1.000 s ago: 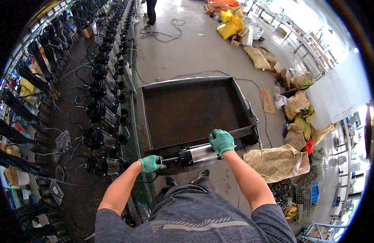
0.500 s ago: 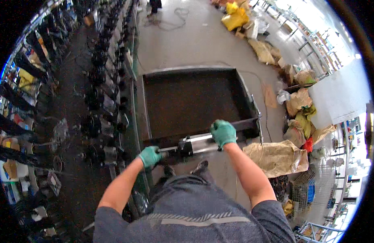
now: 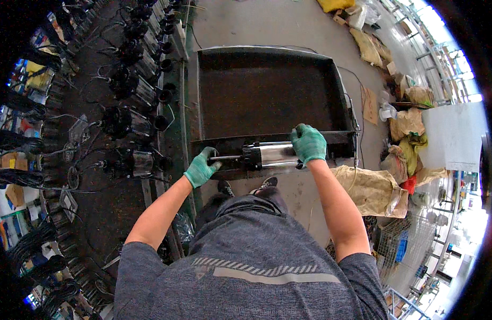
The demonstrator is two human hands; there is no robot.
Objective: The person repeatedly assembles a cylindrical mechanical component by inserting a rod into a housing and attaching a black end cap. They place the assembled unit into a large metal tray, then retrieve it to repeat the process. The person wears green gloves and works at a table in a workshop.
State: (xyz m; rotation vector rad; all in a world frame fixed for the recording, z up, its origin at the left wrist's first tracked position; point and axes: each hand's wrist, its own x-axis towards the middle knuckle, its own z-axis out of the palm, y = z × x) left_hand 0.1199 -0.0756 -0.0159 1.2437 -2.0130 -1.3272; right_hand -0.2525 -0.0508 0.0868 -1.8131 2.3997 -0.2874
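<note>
Held crosswise in front of me is a pump with a shiny steel cylinder, a black ribbed collar and a thin metal rod at its left end. Gloved in green, my left hand closes round the end of that rod. My right hand, in a matching glove, grips the cylinder's right end from above and covers part of it. The pump lies nearly level over the near side of a dark rectangular tank, above a narrow strip in front of the tank's inner edge. Whether it rests on anything cannot be seen.
A row of similar black-and-steel pumps with cables lines the bench on my left. Right of the tank are a cord, a flat cardboard piece, a large tan sack and heaped bags. A wire basket stands nearer at right.
The view has shifted, so the tank, pump and hands appear higher in the picture. Both hands keep their hold, and the pump looks slightly more level than before.
</note>
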